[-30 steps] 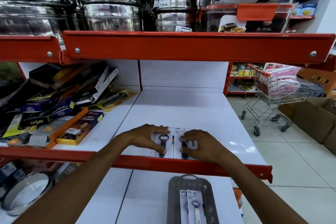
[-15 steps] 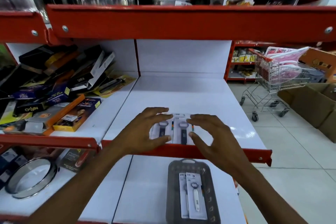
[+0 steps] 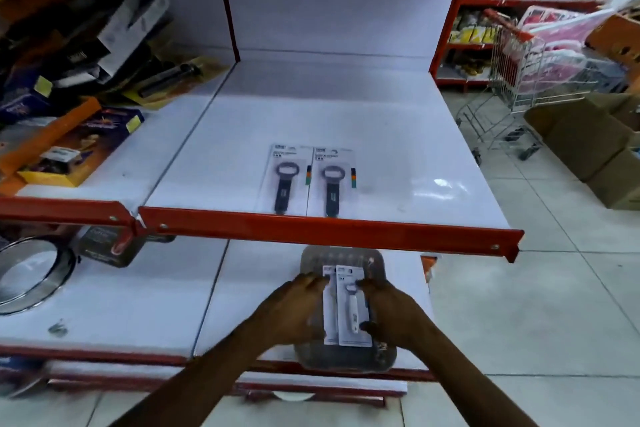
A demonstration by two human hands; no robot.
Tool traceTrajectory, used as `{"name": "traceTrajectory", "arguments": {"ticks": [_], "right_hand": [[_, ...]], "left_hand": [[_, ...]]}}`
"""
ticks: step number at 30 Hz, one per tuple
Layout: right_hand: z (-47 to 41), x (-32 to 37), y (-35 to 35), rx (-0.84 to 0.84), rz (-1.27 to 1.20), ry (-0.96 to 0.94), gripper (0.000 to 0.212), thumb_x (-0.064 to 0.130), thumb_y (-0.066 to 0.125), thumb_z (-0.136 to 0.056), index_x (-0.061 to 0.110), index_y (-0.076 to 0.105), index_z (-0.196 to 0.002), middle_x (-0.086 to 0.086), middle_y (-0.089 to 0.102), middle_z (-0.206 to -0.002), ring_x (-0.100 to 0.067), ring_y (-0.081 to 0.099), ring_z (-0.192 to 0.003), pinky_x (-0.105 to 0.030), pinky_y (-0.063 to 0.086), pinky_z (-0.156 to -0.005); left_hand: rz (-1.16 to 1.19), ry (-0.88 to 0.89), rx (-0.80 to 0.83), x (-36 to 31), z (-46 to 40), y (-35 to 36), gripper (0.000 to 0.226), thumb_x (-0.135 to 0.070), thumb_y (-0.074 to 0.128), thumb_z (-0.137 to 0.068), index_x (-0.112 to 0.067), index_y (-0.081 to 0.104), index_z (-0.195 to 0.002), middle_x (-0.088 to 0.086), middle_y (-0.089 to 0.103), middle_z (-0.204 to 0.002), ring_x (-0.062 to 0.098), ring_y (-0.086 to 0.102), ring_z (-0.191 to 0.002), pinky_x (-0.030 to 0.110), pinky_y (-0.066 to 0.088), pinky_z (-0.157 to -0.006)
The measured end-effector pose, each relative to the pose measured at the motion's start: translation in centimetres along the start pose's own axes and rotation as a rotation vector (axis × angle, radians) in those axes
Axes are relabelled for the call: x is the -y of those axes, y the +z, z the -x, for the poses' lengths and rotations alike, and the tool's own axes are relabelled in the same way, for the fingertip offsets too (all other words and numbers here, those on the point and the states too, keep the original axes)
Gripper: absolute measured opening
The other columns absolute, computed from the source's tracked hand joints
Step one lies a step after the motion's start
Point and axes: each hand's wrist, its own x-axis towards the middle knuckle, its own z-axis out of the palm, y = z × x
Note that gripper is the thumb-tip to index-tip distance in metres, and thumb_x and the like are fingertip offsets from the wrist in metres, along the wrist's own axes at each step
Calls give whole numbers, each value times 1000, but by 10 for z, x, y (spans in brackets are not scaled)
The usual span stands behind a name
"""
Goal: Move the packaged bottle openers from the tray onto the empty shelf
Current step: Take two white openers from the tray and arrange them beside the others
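Note:
Two packaged dark-handled bottle openers (image 3: 311,180) lie side by side near the front of the white shelf (image 3: 398,163). One shelf below, a grey tray (image 3: 313,355) holds two packaged white-handled bottle openers (image 3: 349,308). My left hand (image 3: 298,305) touches the left edge of these packages and my right hand (image 3: 388,308) clasps their right edge. The grip itself is partly hidden by the fingers.
Assorted boxed goods (image 3: 69,80) crowd the shelf section to the left. A steel ring pan (image 3: 31,274) sits on the lower shelf at left. A shopping cart (image 3: 540,66) and cardboard boxes (image 3: 595,149) stand in the aisle at right. A red shelf lip (image 3: 329,229) overhangs the tray.
Both hands left the two dark-handled openers on the shelf and dropped to the tray below, closing on the white-handled packages. The camera tilted downward.

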Motion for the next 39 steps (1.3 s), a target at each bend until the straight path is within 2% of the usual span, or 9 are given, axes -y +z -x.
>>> {"name": "traceTrajectory", "arguments": {"ticks": [5,11,13,16,19,21,25,33,39], "right_hand": [[-60,-9,-2,139,68,-56,122,46,91,-49,21,20,-145,-3,40,-150,-27,42,-136,-38,38,-111],[-86,-17,11,139,441,-111,149,77,77,-36,9,8,-150,-7,7,-161,-33,-1,-149,-56,0,-121],[-94,-22,18,105,419,-35,135,81,70,-39,10,28,-146,-5,24,-157,-28,17,-147,-50,14,-121],[-87,-17,11,-131,333,57,70,66,83,-40,32,73,-99,15,72,-105,-2,65,-102,-21,51,-90],[-77,-17,6,-55,283,45,65,22,79,-73,6,51,-130,-14,52,-138,-30,43,-133,-43,27,-113],[-68,-14,-4,-42,233,-1,88,27,84,-66,6,38,-138,-16,41,-146,-37,33,-138,-52,23,-117],[-44,-11,-21,-51,134,94,92,30,86,-62,15,35,-136,-10,54,-135,-32,55,-122,-43,50,-97],[0,-11,-21,-169,-11,144,61,30,75,-77,19,47,-130,-5,66,-125,-28,66,-109,-37,56,-88],[19,-8,-28,-220,-183,143,30,14,69,-83,23,60,-110,-2,71,-115,-23,70,-98,-33,58,-86]], "left_hand": [[-32,-28,88,17,-66,15,103,-44,87,-66,-16,30,-147,8,48,-148,29,55,-126,42,51,-105],[-49,-53,161,24,-94,28,118,-44,90,-62,-19,17,-151,6,32,-160,32,40,-141,45,45,-111],[-30,-60,161,26,-99,32,125,-46,91,-58,-23,12,-153,5,25,-163,33,34,-145,46,43,-113],[-40,-49,142,29,-106,39,135,-53,90,-54,-28,2,-153,2,11,-167,35,18,-152,50,30,-121],[-83,-13,116,29,-109,42,141,-59,89,-51,-27,-2,-154,2,2,-168,34,4,-154,53,17,-125],[-88,-25,100,26,-110,42,142,-59,89,-50,-25,0,-154,3,4,-167,33,4,-154,53,16,-125],[-116,-90,102,18,-115,46,144,-61,89,-48,-26,-1,-154,3,3,-167,31,1,-154,52,10,-126],[-140,-153,165,10,-122,40,156,-60,93,-33,-21,3,-154,8,14,-166,35,13,-152,51,16,-125],[-80,-168,-10,-1,-98,15,108,-46,94,-51,-22,38,-140,6,46,-151,34,41,-139,46,38,-116]]}}
